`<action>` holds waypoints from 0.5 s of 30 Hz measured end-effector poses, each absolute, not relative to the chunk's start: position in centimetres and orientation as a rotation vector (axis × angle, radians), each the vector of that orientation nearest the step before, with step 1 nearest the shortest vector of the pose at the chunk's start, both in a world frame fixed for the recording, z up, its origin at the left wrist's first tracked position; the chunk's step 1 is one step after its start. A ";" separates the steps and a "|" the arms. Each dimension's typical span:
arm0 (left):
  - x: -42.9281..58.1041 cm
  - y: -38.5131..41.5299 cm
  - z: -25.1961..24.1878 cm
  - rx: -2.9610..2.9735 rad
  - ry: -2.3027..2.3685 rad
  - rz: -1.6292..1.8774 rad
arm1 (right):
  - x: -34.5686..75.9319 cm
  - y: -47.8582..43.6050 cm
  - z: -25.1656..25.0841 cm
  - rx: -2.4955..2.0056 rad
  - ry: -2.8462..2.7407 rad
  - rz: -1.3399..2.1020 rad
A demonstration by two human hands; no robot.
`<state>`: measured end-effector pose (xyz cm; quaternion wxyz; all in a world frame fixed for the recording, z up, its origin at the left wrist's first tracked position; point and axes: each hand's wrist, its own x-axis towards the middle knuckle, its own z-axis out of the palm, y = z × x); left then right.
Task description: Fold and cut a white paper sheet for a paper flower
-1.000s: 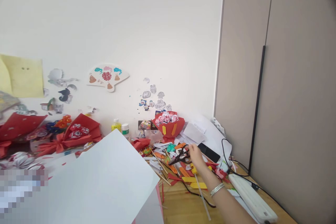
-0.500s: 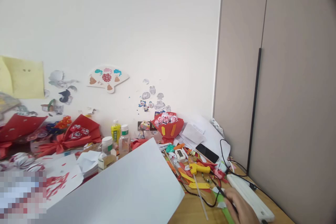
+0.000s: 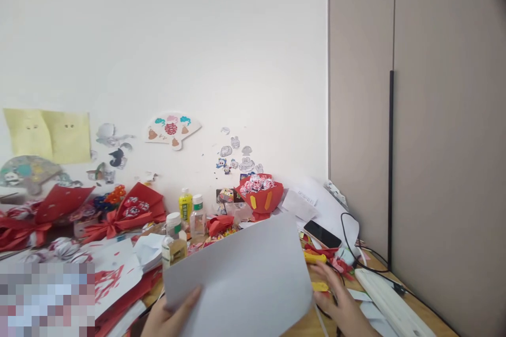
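Note:
My left hand [image 3: 168,316] grips the lower left corner of a large white sheet of paper [image 3: 241,279], thumb on top, and holds it tilted above the table. My right hand [image 3: 340,300] is low at the sheet's right edge, fingers curled toward it. Only a dark part of the black scissors [image 3: 326,309] shows under the palm. Yellow paper strips [image 3: 316,259] and red scraps lie just beyond that hand. The sheet hides the table's middle.
Red paper bouquets [image 3: 261,195] [image 3: 130,210] and several small bottles [image 3: 174,237] stand along the wall. A black phone [image 3: 322,234], a black cable [image 3: 356,245] and a white power strip [image 3: 391,300] lie at the right, by grey cabinet doors [image 3: 435,116]. Red-and-white cuttings [image 3: 114,268] lie at the left.
My right hand took black scissors from the scrap pile and drew back toward me to the sheet's right edge. The white sheet shifted right and my left hand came into view.

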<state>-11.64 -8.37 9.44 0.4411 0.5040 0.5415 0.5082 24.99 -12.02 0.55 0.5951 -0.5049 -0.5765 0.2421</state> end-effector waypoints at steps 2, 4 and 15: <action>-11.1 -8.4 10.0 1.322 1.287 1.272 | 23.8 -10.4 2.1 -1.060 -1.332 0.683; -10.9 -8.1 10.1 1.345 1.248 1.292 | 22.9 -9.6 3.3 -1.004 -1.344 0.760; -9.3 -6.2 5.9 1.269 1.116 1.360 | 19.9 -11.5 -0.9 -1.217 -1.224 0.760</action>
